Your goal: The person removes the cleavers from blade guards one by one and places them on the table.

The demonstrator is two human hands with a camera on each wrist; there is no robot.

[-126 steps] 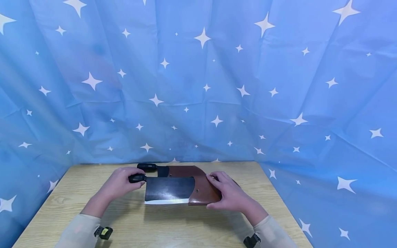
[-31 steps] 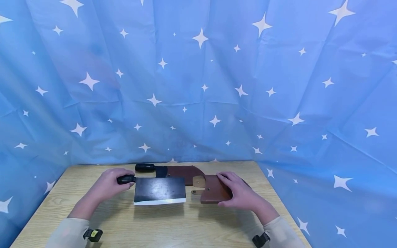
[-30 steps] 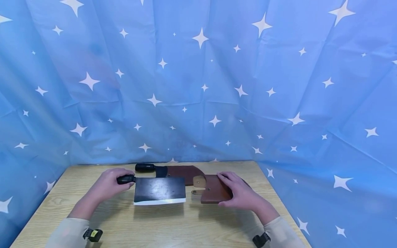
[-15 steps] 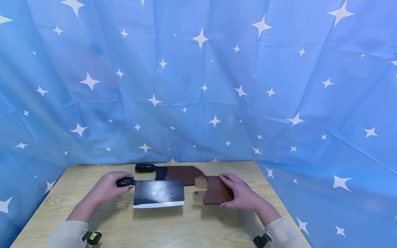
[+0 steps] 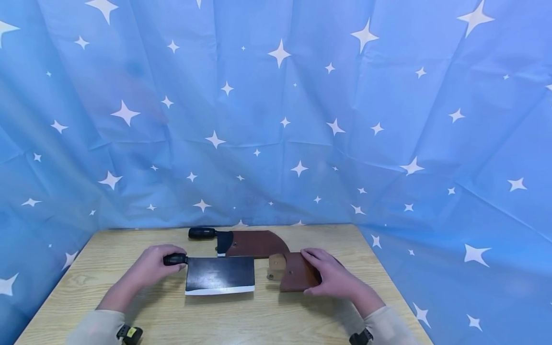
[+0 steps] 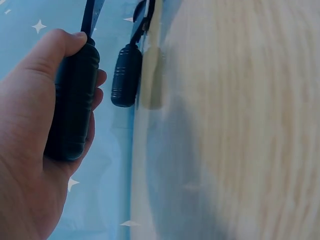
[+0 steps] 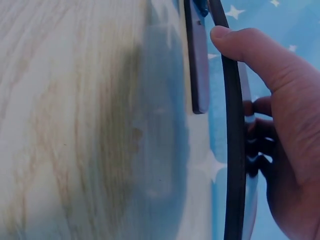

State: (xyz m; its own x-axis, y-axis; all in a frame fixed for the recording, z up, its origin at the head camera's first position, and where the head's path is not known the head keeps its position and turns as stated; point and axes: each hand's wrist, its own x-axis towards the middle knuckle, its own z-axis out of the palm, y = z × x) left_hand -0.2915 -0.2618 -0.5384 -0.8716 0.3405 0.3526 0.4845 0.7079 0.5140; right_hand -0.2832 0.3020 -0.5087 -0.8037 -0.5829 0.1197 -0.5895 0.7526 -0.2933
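Note:
My left hand (image 5: 151, 266) grips a cleaver (image 5: 220, 275) by its black handle. The dark rectangular blade points right and is bare, its bright edge toward me. Seen in the left wrist view, the thumb lies along the ridged handle (image 6: 75, 102) and the fingers curl behind it. A brown leather sheath (image 5: 295, 273) is in my right hand (image 5: 334, 275), pinched at its right end, thumb and fingers on opposite sides. Its tan flap and snap strap stick out to the left, a short gap from the blade. Both things hover over the table, with shadows below.
Behind them on the wooden table (image 5: 215, 321), near the back edge, lies a second cleaver with a black handle (image 5: 201, 233). Its blade is mostly covered by a brown sheath (image 5: 258, 243). A blue curtain (image 5: 276, 120) with white stars hangs around the table.
Earlier the blade sat partly inside the sheath; now the two are apart, cleaver to the left, sheath to the right. Over the last half second both have come slightly nearer me.

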